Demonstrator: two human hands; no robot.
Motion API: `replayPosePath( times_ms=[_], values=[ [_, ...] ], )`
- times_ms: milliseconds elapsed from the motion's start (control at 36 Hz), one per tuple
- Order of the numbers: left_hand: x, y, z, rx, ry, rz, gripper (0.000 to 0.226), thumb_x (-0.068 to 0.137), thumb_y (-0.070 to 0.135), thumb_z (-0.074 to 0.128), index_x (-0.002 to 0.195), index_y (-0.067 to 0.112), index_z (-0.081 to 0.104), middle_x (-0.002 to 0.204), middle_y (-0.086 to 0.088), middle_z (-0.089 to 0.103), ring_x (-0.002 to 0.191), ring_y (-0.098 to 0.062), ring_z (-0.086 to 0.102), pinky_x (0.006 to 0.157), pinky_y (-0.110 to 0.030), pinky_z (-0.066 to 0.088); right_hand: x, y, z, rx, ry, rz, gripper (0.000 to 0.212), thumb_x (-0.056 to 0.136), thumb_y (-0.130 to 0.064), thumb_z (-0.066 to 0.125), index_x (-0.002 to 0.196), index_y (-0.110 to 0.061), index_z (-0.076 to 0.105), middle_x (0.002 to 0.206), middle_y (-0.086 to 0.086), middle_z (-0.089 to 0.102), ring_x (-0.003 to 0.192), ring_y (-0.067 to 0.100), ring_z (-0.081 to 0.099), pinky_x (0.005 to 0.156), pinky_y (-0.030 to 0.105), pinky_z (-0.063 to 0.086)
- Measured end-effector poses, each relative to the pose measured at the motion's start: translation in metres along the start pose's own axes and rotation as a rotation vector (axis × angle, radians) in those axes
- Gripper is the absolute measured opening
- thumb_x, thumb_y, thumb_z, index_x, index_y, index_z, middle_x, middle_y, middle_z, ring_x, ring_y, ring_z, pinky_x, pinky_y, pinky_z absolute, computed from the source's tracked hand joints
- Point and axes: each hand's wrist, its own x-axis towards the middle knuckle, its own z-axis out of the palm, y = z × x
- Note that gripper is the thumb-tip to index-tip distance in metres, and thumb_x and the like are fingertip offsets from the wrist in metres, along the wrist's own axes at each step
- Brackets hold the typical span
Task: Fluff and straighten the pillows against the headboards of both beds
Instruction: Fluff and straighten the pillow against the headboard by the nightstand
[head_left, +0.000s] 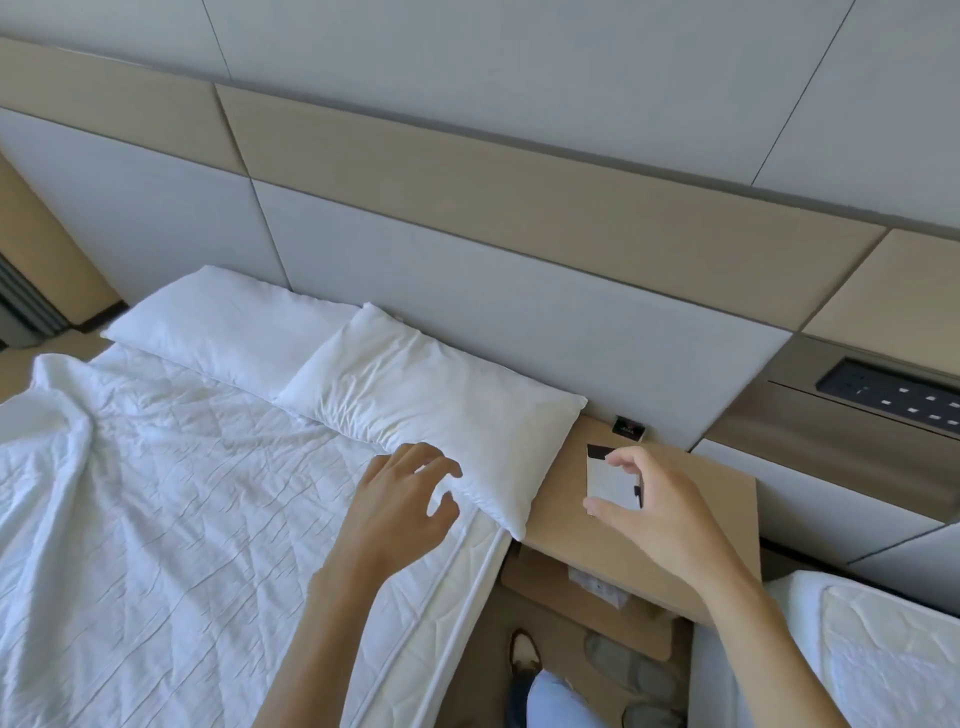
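Note:
Two white pillows lie side by side against the padded headboard of the left bed. The near pillow is creased and its corner overhangs the bed's right edge. The far pillow lies flatter at the left. My left hand hovers open with spread fingers just at the near pillow's front edge, holding nothing. My right hand is over the nightstand, fingers curled apart above a white notepad; I cannot tell if it touches it. A corner of the second bed shows at lower right.
A wooden nightstand stands between the beds, with a small black item at its back and a lower shelf. A crumpled duvet lies at the left. A switch panel is on the right wall. Slippers and my foot are on the floor.

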Motion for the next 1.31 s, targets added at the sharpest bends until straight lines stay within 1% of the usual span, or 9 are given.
replayPosePath(
  times_ms=[222, 361, 472, 611, 750, 944, 1139, 1222, 1306],
  values=[
    [0.083, -0.025, 0.012, 0.026, -0.045, 0.008, 0.028, 0.09, 0.033, 0.058, 0.117, 0.033, 0.064, 0.121, 0.017, 0.058, 0.119, -0.007, 0.053, 0.104, -0.027, 0.034, 0.083, 0.013, 0.004, 0.073, -0.03, 0.016, 0.059, 0.079, -0.043, 0.078, 0.129, -0.028, 0.052, 0.126, -0.021, 0.052, 0.123, -0.001, 0.046, 0.101, 0.026, 0.036],
    [0.155, -0.04, 0.022, 0.033, -0.091, 0.001, 0.028, 0.09, 0.031, 0.059, 0.118, 0.034, 0.064, 0.123, 0.018, 0.057, 0.119, -0.006, 0.052, 0.103, -0.026, 0.034, 0.157, 0.024, 0.004, 0.128, -0.079, 0.026, 0.06, 0.081, -0.039, 0.078, 0.132, -0.023, 0.052, 0.131, -0.016, 0.053, 0.127, 0.003, 0.047, 0.097, 0.02, 0.034],
    [0.217, -0.057, 0.029, 0.024, -0.165, -0.026, 0.028, 0.09, 0.031, 0.059, 0.117, 0.036, 0.064, 0.123, 0.018, 0.056, 0.118, -0.005, 0.052, 0.103, -0.026, 0.036, 0.216, 0.039, 0.007, 0.221, -0.104, 0.045, 0.052, 0.079, -0.039, 0.08, 0.123, -0.028, 0.055, 0.122, -0.021, 0.055, 0.118, -0.003, 0.05, 0.087, 0.012, 0.038],
    [0.295, -0.088, 0.043, 0.007, -0.221, -0.067, 0.026, 0.09, 0.034, 0.057, 0.115, 0.04, 0.062, 0.121, 0.023, 0.055, 0.118, -0.001, 0.05, 0.095, -0.022, 0.04, 0.293, 0.062, 0.019, 0.362, -0.162, 0.134, 0.039, 0.076, -0.04, 0.082, 0.106, -0.037, 0.058, 0.114, -0.021, 0.062, 0.114, -0.004, 0.054, 0.096, 0.027, 0.045],
    [0.364, -0.122, 0.066, -0.02, -0.306, -0.095, 0.026, 0.09, 0.032, 0.06, 0.115, 0.037, 0.063, 0.119, 0.021, 0.057, 0.115, -0.004, 0.052, 0.097, -0.03, 0.044, 0.367, 0.078, 0.04, 0.388, -0.187, 0.17, 0.036, 0.078, -0.034, 0.081, 0.107, -0.032, 0.06, 0.113, -0.021, 0.062, 0.113, -0.004, 0.054, 0.092, 0.023, 0.04],
    [0.439, -0.176, 0.121, -0.105, -0.363, -0.135, 0.032, 0.088, 0.03, 0.064, 0.119, 0.036, 0.061, 0.12, 0.021, 0.058, 0.117, -0.003, 0.049, 0.095, -0.026, 0.045, 0.447, 0.091, 0.086, 0.389, -0.214, 0.191, 0.032, 0.079, -0.031, 0.081, 0.104, -0.032, 0.061, 0.115, -0.017, 0.063, 0.114, -0.001, 0.055, 0.1, 0.027, 0.042],
    [0.491, -0.238, 0.192, -0.177, -0.459, -0.184, 0.039, 0.086, 0.03, 0.071, 0.122, 0.037, 0.059, 0.122, 0.023, 0.055, 0.12, -0.003, 0.05, 0.104, -0.031, 0.043, 0.517, 0.118, 0.154, 0.354, -0.233, 0.181, 0.031, 0.076, -0.034, 0.082, 0.097, -0.038, 0.059, 0.109, -0.02, 0.064, 0.109, -0.008, 0.055, 0.083, 0.011, 0.038],
    [0.507, -0.264, 0.229, -0.174, -0.543, -0.235, 0.051, 0.085, 0.038, 0.072, 0.132, 0.038, 0.054, 0.132, 0.023, 0.052, 0.126, -0.003, 0.046, 0.105, -0.026, 0.041, 0.544, 0.133, 0.186, 0.323, -0.263, 0.178, 0.032, 0.075, -0.039, 0.082, 0.096, -0.04, 0.058, 0.11, -0.023, 0.063, 0.108, -0.012, 0.054, 0.081, 0.008, 0.038],
    [0.521, -0.285, 0.268, -0.214, -0.653, -0.319, 0.067, 0.081, 0.042, 0.075, 0.142, 0.035, 0.047, 0.145, 0.016, 0.047, 0.136, -0.008, 0.04, 0.111, -0.029, 0.037, 0.569, 0.147, 0.213, 0.286, -0.304, 0.183, 0.037, 0.075, -0.039, 0.082, 0.101, -0.039, 0.056, 0.113, -0.025, 0.06, 0.109, -0.015, 0.052, 0.085, 0.007, 0.037]
  ],
)
